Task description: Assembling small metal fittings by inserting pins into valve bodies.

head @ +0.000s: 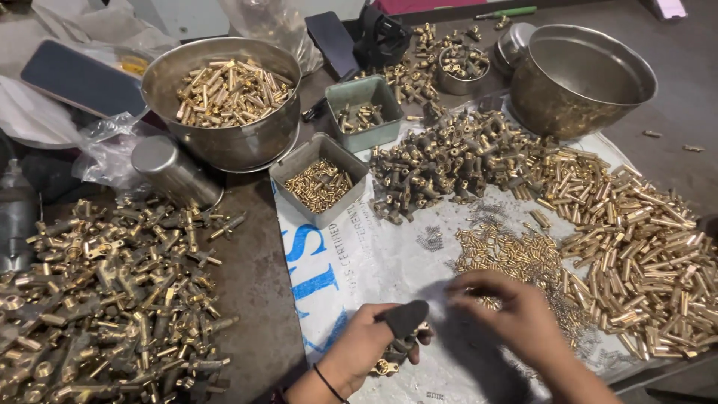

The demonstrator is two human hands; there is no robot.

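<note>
The left hand [364, 346], thumb capped in a dark rubber sleeve, is closing its fingers around a small brass valve fitting [390, 360] low over the white printed sack [374, 262] that covers the bench. The right hand [516, 314] is hovering just beside it with fingertips pinched together above a scatter of tiny springs [576, 329]; whether it is actually gripping one is too blurred to tell. A slip seems the likeliest trouble: a spring is light and could flick out of the pinch and vanish among the short brass pins [508, 254], or the fitting could twist under the sleeved thumb. A careless wrist could also be sweeping the loose brass tubes [643, 254] on the right off the sack. Farther out, a square grey tray [290, 173] is holding small golden pieces, a green tray [381, 127] a few darker parts, the big steel bowl [224, 142] on the left a heap of brass tubes, a small round tin [449, 82] some fittings, and the large steel bowl [583, 90] on the right is sitting empty. Assembled brass valves [112, 299] are lying heaped at the far left.
</note>
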